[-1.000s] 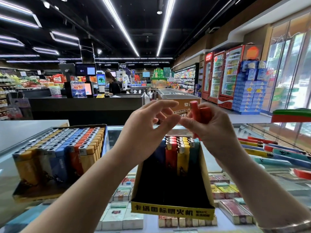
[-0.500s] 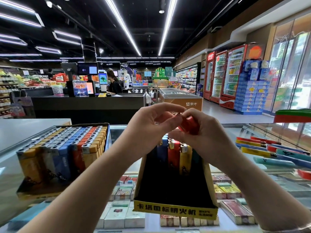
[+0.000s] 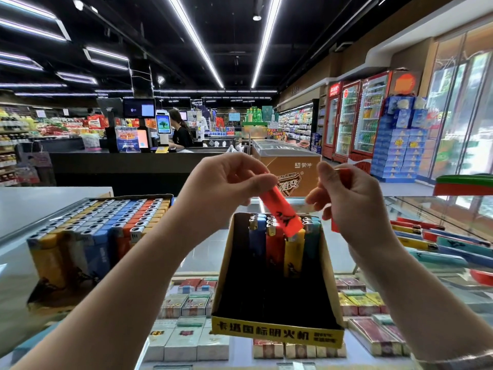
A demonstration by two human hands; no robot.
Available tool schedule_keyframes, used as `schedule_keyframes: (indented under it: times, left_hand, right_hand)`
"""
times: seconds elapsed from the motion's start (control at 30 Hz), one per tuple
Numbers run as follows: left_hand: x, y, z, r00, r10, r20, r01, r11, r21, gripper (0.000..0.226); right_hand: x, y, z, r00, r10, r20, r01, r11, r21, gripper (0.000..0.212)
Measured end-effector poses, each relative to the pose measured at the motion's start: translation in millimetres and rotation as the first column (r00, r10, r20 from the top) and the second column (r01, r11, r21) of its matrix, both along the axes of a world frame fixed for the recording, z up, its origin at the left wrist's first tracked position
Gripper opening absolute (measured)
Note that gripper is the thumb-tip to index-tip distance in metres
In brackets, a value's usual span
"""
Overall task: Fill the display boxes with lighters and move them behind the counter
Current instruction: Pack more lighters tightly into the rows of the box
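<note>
left hand (image 3: 221,182) pinches a red lighter (image 3: 281,209) above the half-empty box (image 3: 277,335), right hand (image 3: 352,198) curls around more red lighters (image 3: 345,174)

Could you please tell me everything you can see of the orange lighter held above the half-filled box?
The orange lighter looks like smooth plastic with a black printed figure on its body. It slants, lower end down-right, over the row of lighters standing in the yellow-fronted display box. The left hand pinches its upper end, hiding that end. Whether it touches the row is unclear.
</note>
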State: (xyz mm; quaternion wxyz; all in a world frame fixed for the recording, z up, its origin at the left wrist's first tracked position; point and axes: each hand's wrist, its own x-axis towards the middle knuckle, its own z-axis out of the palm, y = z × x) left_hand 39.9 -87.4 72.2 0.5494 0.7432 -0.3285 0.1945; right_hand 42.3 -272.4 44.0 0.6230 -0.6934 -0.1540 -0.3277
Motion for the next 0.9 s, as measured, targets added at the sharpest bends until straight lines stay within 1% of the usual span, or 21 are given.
schedule_keyframes:
  times: [0.07,0.17,0.27,0.33,0.37,0.47,0.57,0.63,0.7,0.77,0.9]
  left_hand:
    - [1.6,1.3,-0.2,1.0,0.021,0.018,-0.021,1.0,0.006,0.021]
    - [3.2,1.6,-3.7,0.997,0.056,0.043,-0.06,0.992,0.111,0.023]
    - [5.5,0.0,-8.8,0.996,0.086,0.033,-0.092,0.967,0.238,0.015]
    - [7.7,-1.1,-11.8,0.994,0.105,0.037,-0.112,0.942,0.316,0.01]
    - [8.6,-1.7,-13.1,0.993,0.108,0.039,-0.115,0.929,0.353,0.009]
    - [9.4,-4.0,-15.3,0.995,0.098,0.022,-0.098,0.89,0.446,0.012]
    - [8.1,-4.0,-14.4,0.998,0.052,-0.045,-0.026,0.892,0.452,0.019]
    - [7.4,-2.8,-13.0,0.996,0.046,-0.071,-0.009,0.891,0.454,0.022]
    - [6.6,-2.9,-13.0,0.997,0.066,-0.038,-0.04,0.884,0.465,0.023]
    - [5.8,-5.1,-15.1,0.994,0.101,0.043,-0.11,0.867,0.486,0.023]
    - [5.1,-11.7,-19.2,0.983,0.123,0.139,-0.177,0.846,0.503,0.013]
  right_hand:
    - [3.6,-2.6,-2.3,0.993,-0.027,-0.115,0.035,0.997,0.067,0.03]
    - [8.6,-3.0,-6.1,0.946,0.065,-0.317,-0.014,0.987,0.16,0.027]
    - [9.4,-5.1,-6.5,0.885,0.164,-0.435,-0.044,0.961,0.272,0.023]
    - [8.6,-6.5,-5.7,0.863,0.212,-0.458,-0.058,0.943,0.327,0.022]
    - [8.6,-6.7,-5.3,0.861,0.216,-0.461,-0.061,0.942,0.329,0.022]
    - [8.9,-5.7,-5.1,0.868,0.171,-0.466,-0.043,0.961,0.273,0.024]
    - [9.6,-5.4,-5.2,0.875,0.162,-0.457,-0.047,0.966,0.253,0.025]
    - [9.5,-5.8,-5.3,0.875,0.168,-0.453,-0.054,0.966,0.254,0.024]
    - [9.3,-5.9,-5.2,0.877,0.183,-0.443,-0.068,0.963,0.262,0.025]
    - [9.3,-5.7,-5.0,0.878,0.19,-0.438,-0.074,0.96,0.268,0.025]
    - [10.2,-4.8,-5.0,0.881,0.179,-0.439,-0.069,0.965,0.255,0.025]
